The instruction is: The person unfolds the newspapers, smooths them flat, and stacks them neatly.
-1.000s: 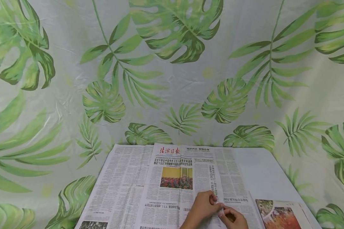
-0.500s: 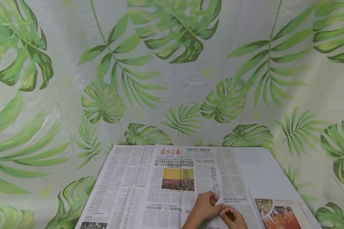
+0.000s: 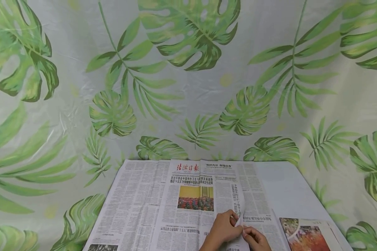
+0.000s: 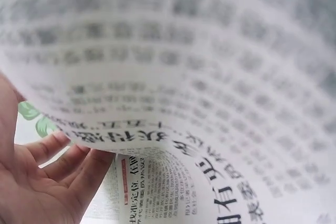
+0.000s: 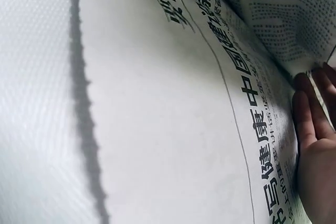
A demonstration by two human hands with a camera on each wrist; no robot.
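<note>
A newspaper (image 3: 188,218) with a red masthead and a colour photo lies over other sheets on the table. Its right edge is lifted and curls up between my two hands. With bent fingers and thumb, my left hand (image 3: 224,228) pinches this edge; in the left wrist view the curved sheet (image 4: 157,77) arches over the fingers (image 4: 94,174). Just to the right, my right hand (image 3: 256,240) holds the same edge lower down. Seen from the right wrist, the right hand's fingers (image 5: 304,116) lie against the printed sheet (image 5: 168,103).
Another newspaper sheet (image 3: 128,202) is spread at the left, and more newsprint (image 3: 257,198) shows at the right. A booklet with a reddish picture (image 3: 311,237) lies at the front right on the white table (image 3: 295,195). A leaf-patterned curtain (image 3: 188,87) hangs behind.
The front page has shifted slightly to the right, and its right edge curls up more. Both hands stay close together near the same spot, the right fingertips a little lower.
</note>
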